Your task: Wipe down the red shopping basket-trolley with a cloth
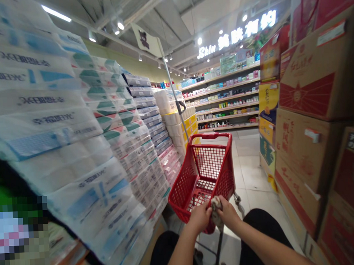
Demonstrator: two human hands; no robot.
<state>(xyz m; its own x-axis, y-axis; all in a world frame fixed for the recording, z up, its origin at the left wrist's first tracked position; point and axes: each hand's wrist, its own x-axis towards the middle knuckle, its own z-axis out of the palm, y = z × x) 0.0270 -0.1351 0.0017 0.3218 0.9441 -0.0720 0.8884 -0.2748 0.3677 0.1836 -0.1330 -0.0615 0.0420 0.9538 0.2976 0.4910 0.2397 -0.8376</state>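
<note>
A small red plastic shopping cart (pixel 209 162) stands in front of me, with its basket's near rim close to my hands. My left hand (pixel 200 216) is closed at this rim, its thumb against a crumpled, patterned beige-grey cloth (pixel 216 205). Part of what the left fingers grip is hidden. My right hand (pixel 228 211) is closed around the cloth, pressing it at the near right corner of the cart. A tall pole (pixel 173 94) with a pale flag (pixel 147 40) rises from the cart's far left side. The basket's visible inside holds nothing.
Tall stacks of packaged tissue paper (pixel 103 128) line the left side. Cardboard boxes (pixel 306 72) are piled along the right. Shelves of small goods (pixel 222 95) stand behind the cart, beyond the tiled floor (pixel 250 170). My knees flank the cart's near end.
</note>
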